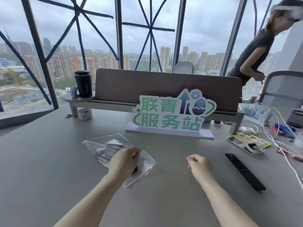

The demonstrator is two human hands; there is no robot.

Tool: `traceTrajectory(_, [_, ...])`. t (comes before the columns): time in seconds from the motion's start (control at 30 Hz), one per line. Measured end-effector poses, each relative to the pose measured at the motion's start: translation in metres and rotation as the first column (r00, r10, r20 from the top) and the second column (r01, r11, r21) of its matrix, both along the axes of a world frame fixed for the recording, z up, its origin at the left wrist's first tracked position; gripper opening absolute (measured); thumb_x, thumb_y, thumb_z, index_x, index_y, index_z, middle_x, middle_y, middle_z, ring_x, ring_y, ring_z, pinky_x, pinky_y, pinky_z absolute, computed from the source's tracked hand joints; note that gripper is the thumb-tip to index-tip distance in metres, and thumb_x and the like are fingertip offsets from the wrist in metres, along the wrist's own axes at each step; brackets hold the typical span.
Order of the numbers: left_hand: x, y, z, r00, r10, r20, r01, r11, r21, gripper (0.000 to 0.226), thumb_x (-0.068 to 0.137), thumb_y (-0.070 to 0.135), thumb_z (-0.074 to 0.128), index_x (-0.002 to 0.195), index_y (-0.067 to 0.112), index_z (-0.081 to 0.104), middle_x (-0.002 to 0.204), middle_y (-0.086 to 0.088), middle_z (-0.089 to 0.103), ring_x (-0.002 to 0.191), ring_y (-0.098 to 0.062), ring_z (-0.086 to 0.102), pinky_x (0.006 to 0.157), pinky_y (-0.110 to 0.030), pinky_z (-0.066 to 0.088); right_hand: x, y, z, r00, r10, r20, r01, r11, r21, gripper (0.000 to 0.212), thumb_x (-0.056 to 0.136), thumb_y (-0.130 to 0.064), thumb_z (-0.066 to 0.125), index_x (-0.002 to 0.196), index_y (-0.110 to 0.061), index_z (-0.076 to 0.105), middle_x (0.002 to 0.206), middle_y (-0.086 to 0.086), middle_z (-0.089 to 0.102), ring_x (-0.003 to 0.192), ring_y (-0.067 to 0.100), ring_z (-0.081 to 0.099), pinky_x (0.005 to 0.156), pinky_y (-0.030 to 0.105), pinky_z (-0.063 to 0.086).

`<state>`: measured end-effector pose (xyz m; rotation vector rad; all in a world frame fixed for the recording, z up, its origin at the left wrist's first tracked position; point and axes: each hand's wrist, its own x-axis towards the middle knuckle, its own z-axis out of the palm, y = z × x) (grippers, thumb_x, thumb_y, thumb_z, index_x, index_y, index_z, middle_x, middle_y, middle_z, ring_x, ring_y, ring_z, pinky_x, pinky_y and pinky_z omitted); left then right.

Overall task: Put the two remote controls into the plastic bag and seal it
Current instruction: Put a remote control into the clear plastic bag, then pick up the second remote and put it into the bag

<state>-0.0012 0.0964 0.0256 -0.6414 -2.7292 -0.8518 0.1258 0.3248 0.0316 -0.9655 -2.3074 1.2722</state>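
Left hand is lying on the plastic bag, fingers curled and pinching its film; a dark remote is showing inside. Right hand is hovering loosely curled, holding nothing. Second remote is lying on the grey table, well right of the bag. Sign, tape roll and white cables are crowding the far right; nothing is sitting between hand and remote.

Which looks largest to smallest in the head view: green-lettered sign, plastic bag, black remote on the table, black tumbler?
1. green-lettered sign
2. plastic bag
3. black remote and black tumbler: they look alike in extent, and the tumbler stands farther from the camera, so no ranking between them.
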Motion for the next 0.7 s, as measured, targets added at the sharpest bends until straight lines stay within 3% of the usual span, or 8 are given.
traceTrajectory(0.13, [0.007, 0.032, -0.003, 0.999, -0.037, -0.009, 0.037, 0.999, 0.002, 0.028, 0.091, 0.040, 0.045, 0.109, 0.038, 0.067, 0.113, 0.008, 0.073, 0.106, -0.023, 0.064, 0.078, -0.033, 0.051, 0.037, 0.077, -0.011, 0.931, -0.285, 0.229, 0.147, 0.866, 0.478, 0.040, 0.095, -0.028, 0.047, 0.133, -0.015, 0.055, 0.137, 0.013, 0.054, 0.124, 0.036, 0.048, 0.097, 0.042, 0.042])
traceTrajectory(0.2, [0.014, 0.046, 0.000, 0.999, -0.042, -0.029, 0.043, 0.998, 0.039, 0.029, 0.092, 0.042, 0.045, 0.110, 0.038, 0.067, 0.113, 0.006, 0.073, 0.105, -0.025, 0.064, 0.077, -0.033, 0.050, 0.051, 0.106, -0.019, 0.855, -0.373, 0.359, 0.154, 0.846, 0.511, 0.051, 0.098, -0.036, 0.039, 0.144, -0.014, 0.043, 0.151, 0.017, 0.040, 0.137, 0.039, 0.035, 0.110, 0.046, 0.033])
traceTrajectory(0.27, [0.019, 0.057, 0.004, 0.997, -0.058, -0.046, 0.061, 0.995, 0.083, 0.029, 0.093, 0.042, 0.044, 0.110, 0.039, 0.067, 0.110, 0.005, 0.073, 0.102, -0.027, 0.064, 0.074, -0.033, 0.050, 0.063, 0.125, -0.026, 0.784, -0.418, 0.458, 0.193, 0.866, 0.461, 0.054, 0.100, -0.039, 0.031, 0.148, -0.016, 0.037, 0.154, 0.017, 0.037, 0.141, 0.038, 0.031, 0.114, 0.047, 0.027])
traceTrajectory(0.33, [0.023, 0.065, 0.009, 0.994, -0.087, -0.063, 0.094, 0.989, 0.115, 0.029, 0.093, 0.041, 0.045, 0.110, 0.037, 0.068, 0.107, 0.003, 0.075, 0.097, -0.028, 0.066, 0.071, -0.033, 0.049, 0.072, 0.132, -0.028, 0.746, -0.453, 0.488, 0.166, 0.836, 0.523, 0.047, 0.100, -0.033, 0.032, 0.144, -0.020, 0.041, 0.145, 0.011, 0.050, 0.133, 0.033, 0.041, 0.108, 0.044, 0.030])
traceTrajectory(0.47, [0.034, 0.076, 0.015, 0.990, -0.123, -0.070, 0.131, 0.984, 0.122, 0.027, 0.092, 0.041, 0.047, 0.108, 0.037, 0.068, 0.102, 0.004, 0.076, 0.093, -0.027, 0.066, 0.067, -0.031, 0.046, 0.079, 0.129, -0.030, 0.788, -0.448, 0.423, 0.102, 0.772, 0.627, 0.037, 0.092, -0.029, 0.053, 0.128, -0.019, 0.053, 0.127, 0.009, 0.058, 0.118, 0.030, 0.054, 0.096, 0.039, 0.039])
traceTrajectory(0.57, [0.042, 0.078, 0.017, 0.991, -0.122, -0.051, 0.128, 0.984, 0.124, 0.026, 0.092, 0.041, 0.048, 0.107, 0.037, 0.069, 0.102, 0.004, 0.076, 0.094, -0.026, 0.066, 0.069, -0.032, 0.049, 0.083, 0.118, -0.025, 0.917, -0.294, 0.270, 0.174, 0.904, 0.391, 0.021, 0.090, -0.029, 0.056, 0.100, -0.011, 0.062, 0.095, 0.011, 0.067, 0.079, 0.031, 0.063, 0.072, 0.036, 0.048])
traceTrajectory(0.63, [0.045, 0.075, 0.017, 0.994, -0.105, -0.023, 0.107, 0.985, 0.138, 0.026, 0.091, 0.040, 0.049, 0.107, 0.037, 0.069, 0.100, 0.004, 0.076, 0.093, -0.026, 0.066, 0.071, -0.033, 0.051, 0.088, 0.103, -0.012, 0.982, -0.173, 0.073, 0.173, 0.985, 0.007, 0.023, 0.090, -0.025, 0.054, 0.084, -0.005, 0.065, 0.068, 0.009, 0.063, 0.046, 0.024, 0.052, 0.048, 0.027, 0.042])
traceTrajectory(0.7, [0.045, 0.071, 0.016, 0.996, -0.086, -0.006, 0.086, 0.985, 0.151, 0.025, 0.090, 0.040, 0.050, 0.106, 0.035, 0.069, 0.098, 0.003, 0.077, 0.092, -0.025, 0.067, 0.071, -0.033, 0.052, 0.098, 0.081, 0.005, 0.995, -0.027, -0.098, -0.016, 0.911, -0.413, 0.022, 0.091, -0.017, 0.055, 0.080, -0.003, 0.068, 0.067, 0.012, 0.062, 0.032, 0.016, 0.034, 0.038, 0.018, 0.023])
